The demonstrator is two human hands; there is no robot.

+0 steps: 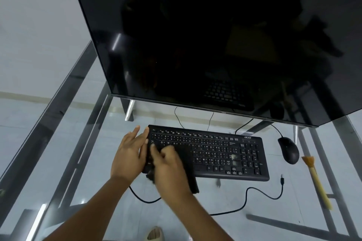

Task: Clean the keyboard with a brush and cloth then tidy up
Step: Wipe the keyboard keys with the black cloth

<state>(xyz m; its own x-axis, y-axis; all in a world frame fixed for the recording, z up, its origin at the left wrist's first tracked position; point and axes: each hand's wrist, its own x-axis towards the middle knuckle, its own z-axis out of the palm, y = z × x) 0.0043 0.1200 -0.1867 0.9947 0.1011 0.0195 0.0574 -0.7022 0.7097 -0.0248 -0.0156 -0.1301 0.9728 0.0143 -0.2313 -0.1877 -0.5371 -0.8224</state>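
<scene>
A black keyboard [221, 150] lies on a glass table [82, 143] below a dark monitor. A black cloth [189, 168] covers the keyboard's left part and hangs over its front edge. My right hand [168, 168] presses on the cloth with its fingers bent over it. My left hand [130, 152] rests with straight fingers against the keyboard's left end. A brush [317, 180] with a yellow handle and orange bristles lies on the glass to the right, away from both hands.
A big dark monitor [215, 45] stands behind the keyboard. A black mouse [288, 149] sits right of the keyboard. A loose black cable [254, 195] with a plug curls in front. Metal frame bars show through the glass. A foot shows below.
</scene>
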